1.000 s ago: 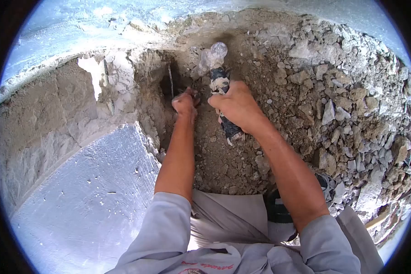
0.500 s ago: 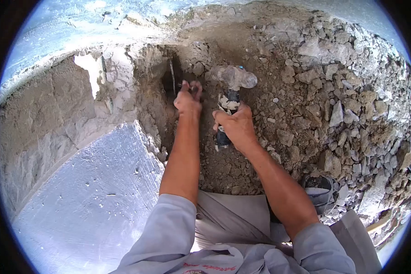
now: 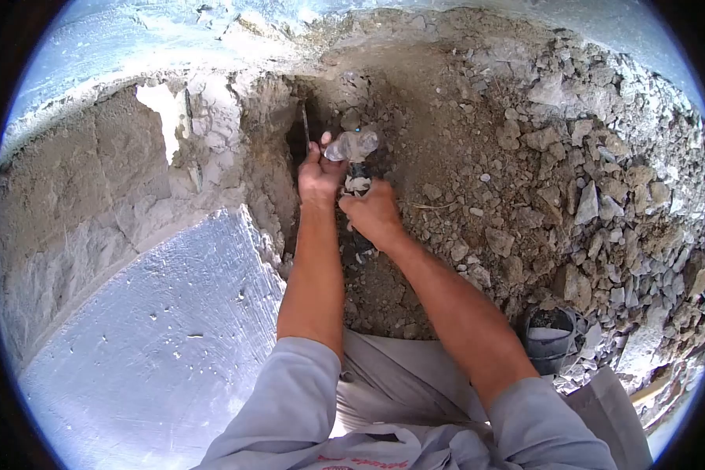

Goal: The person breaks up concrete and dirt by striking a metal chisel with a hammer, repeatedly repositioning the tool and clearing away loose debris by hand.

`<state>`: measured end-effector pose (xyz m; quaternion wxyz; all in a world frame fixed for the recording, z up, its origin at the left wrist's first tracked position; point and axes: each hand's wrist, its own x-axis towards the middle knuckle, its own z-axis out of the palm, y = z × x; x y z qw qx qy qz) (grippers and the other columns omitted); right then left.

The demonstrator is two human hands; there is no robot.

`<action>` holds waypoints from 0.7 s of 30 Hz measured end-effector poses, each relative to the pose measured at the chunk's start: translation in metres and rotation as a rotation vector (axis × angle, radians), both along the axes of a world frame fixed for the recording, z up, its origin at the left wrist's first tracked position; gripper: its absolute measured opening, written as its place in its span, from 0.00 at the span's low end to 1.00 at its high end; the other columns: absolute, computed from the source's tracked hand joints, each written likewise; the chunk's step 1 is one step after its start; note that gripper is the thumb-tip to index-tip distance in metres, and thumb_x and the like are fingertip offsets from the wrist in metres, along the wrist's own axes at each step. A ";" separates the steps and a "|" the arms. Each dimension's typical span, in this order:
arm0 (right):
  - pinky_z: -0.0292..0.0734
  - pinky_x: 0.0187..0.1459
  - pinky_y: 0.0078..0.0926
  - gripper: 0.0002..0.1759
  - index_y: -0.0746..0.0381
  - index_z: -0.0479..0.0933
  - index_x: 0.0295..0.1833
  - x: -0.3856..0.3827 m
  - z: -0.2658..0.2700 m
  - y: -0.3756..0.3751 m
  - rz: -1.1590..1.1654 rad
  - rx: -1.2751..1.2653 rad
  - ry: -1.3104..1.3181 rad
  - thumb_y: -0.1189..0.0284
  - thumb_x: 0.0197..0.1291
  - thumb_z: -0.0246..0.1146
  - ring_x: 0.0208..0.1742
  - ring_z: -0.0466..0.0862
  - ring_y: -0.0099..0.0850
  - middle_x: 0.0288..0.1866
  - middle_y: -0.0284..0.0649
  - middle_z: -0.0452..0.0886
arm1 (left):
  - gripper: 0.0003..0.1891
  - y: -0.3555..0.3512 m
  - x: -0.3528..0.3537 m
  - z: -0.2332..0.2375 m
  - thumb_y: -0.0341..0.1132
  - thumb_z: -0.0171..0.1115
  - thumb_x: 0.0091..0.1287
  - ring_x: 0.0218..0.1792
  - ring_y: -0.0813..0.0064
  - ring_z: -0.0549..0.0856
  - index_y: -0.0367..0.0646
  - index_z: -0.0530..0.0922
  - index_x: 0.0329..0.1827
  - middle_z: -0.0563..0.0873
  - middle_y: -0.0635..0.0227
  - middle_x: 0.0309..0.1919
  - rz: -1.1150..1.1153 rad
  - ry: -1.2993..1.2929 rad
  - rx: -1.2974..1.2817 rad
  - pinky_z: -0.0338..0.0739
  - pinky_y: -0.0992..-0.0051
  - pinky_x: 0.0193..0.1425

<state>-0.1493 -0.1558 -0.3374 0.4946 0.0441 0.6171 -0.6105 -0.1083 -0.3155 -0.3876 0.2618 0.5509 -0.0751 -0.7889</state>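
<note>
A: Hands in view?
B: Two, both the person's own. The right hand (image 3: 374, 215) is clenched round the taped handle of one hammer (image 3: 352, 146). The left hand (image 3: 319, 178) is balled into a fist, and what it grips is hidden.

A: Hammer position?
B: The head is blurred, at 12 o'clock from the right hand, just over the top of the left fist. I cannot tell whether they touch. It sits at the mouth of one dark cavity (image 3: 296, 145).

A: Surroundings?
B: One thin rod (image 3: 305, 124) stands upright in the cavity, at 11 o'clock from the left hand. Loose rubble (image 3: 587, 204) spreads from 1 to 4 o'clock, the stones too many to count. One pale slab (image 3: 157, 329) lies at 8 o'clock. One dark bucket (image 3: 548, 337) sits at 4 o'clock among the stones.
</note>
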 end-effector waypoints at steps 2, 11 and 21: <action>0.77 0.35 0.34 0.10 0.68 0.75 0.32 -0.002 -0.001 -0.002 0.066 0.024 0.015 0.73 0.45 0.63 0.28 0.81 0.33 0.25 0.44 0.81 | 0.07 -0.005 0.003 -0.007 0.41 0.52 0.74 0.60 0.50 0.77 0.51 0.76 0.45 0.85 0.61 0.51 -0.005 -0.041 -0.015 0.57 0.44 0.72; 0.74 0.22 0.26 0.07 0.67 0.75 0.35 -0.009 0.011 -0.016 0.085 0.004 -0.200 0.78 0.49 0.63 0.22 0.79 0.26 0.25 0.37 0.79 | 0.11 0.002 -0.004 -0.003 0.42 0.51 0.75 0.58 0.53 0.79 0.46 0.75 0.49 0.84 0.60 0.53 0.045 -0.099 -0.034 0.62 0.45 0.71; 0.77 0.43 0.38 0.22 0.70 0.74 0.46 -0.064 0.058 0.041 0.457 0.218 0.273 0.68 0.48 0.66 0.37 0.84 0.41 0.35 0.51 0.82 | 0.22 0.024 -0.006 -0.007 0.46 0.45 0.77 0.44 0.53 0.84 0.32 0.75 0.50 0.83 0.52 0.46 -0.265 -0.580 -0.412 0.80 0.56 0.50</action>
